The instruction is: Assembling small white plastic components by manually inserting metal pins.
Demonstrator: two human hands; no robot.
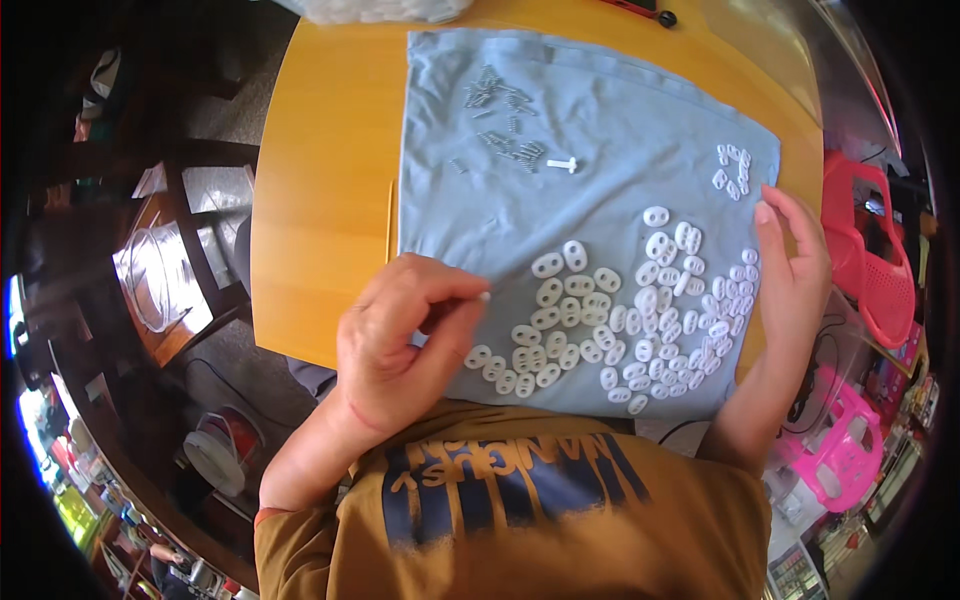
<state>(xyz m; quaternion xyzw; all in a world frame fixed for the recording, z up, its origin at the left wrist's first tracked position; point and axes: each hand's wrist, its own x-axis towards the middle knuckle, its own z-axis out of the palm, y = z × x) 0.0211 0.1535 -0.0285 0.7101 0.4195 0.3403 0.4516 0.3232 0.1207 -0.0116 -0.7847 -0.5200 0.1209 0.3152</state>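
My left hand [395,335] is raised over the left edge of a blue-grey cloth [600,110], thumb and forefinger pinching a small white piece [486,297], mostly hidden by the fingertips. At the cloth's right edge, my right hand [795,255] has thumb and fingertip close together; anything between them is too small to make out. Just beyond those fingertips lie several tiny white pieces [733,170]. Between my hands, many white oval cord-lock-like pieces with two holes [578,285] spread over the cloth. Farther off are small metal springs [515,150] and a white T-shaped piece [563,165].
The cloth lies on a yellow wooden table [325,180]. A thin yellow stick [391,220] rests by its left edge. A clear bag of white items [385,8] is at the far edge. Red [865,250] and pink [840,450] plastic chairs stand right.
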